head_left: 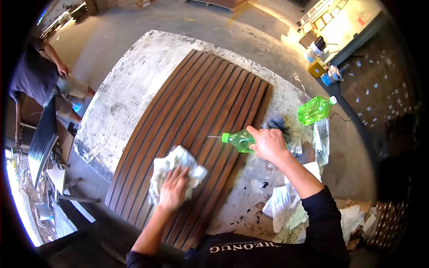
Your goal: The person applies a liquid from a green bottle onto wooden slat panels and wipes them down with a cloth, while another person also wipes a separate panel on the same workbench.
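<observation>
Left grip flat, unclenched on white cloth; right grip around spouted green bottle

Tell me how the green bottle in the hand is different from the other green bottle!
The held bottle has a green cap with a thin spout; the other bottle has a white cap. The right hand grips the held bottle; no hand touches the other bottle. Both look green and see-through.

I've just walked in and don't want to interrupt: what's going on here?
Someone's left hand lies on a white cloth against a brown slatted panel, which rests on a stained table. Their right hand holds a thin-spouted green bottle over the panel. A second green bottle sits toward the table's right edge.
</observation>
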The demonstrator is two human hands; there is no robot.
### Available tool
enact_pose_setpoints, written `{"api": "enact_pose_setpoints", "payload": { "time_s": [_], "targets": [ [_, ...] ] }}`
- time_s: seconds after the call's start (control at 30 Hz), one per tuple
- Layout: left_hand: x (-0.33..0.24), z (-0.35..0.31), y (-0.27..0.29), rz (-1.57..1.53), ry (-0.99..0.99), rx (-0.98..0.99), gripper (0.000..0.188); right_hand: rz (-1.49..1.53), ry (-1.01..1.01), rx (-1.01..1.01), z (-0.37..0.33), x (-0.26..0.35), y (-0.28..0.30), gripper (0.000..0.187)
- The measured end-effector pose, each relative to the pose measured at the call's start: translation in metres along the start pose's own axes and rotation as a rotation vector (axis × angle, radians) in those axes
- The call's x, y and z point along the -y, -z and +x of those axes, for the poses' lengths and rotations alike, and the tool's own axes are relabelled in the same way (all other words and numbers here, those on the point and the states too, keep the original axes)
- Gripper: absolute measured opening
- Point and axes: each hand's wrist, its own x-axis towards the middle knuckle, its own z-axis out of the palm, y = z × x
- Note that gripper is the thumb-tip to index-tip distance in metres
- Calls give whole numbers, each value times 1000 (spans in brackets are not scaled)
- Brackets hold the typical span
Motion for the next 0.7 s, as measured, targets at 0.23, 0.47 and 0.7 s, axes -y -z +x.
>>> {"api": "enact_pose_setpoints", "payload": {
  "time_s": [0.23,0.47,0.7],
  "targets": [
    [15,138,-19,-8,-150,-34,15,21,-18,-78,24,-21,14,54],
    [6,110,-6,60,-128,63,12,-6,-44,-147,36,-60,4,57],
    [19,250,-40,101,-236,-34,14,-9,-97,-170,57,-75,8,51]
  ]
}}
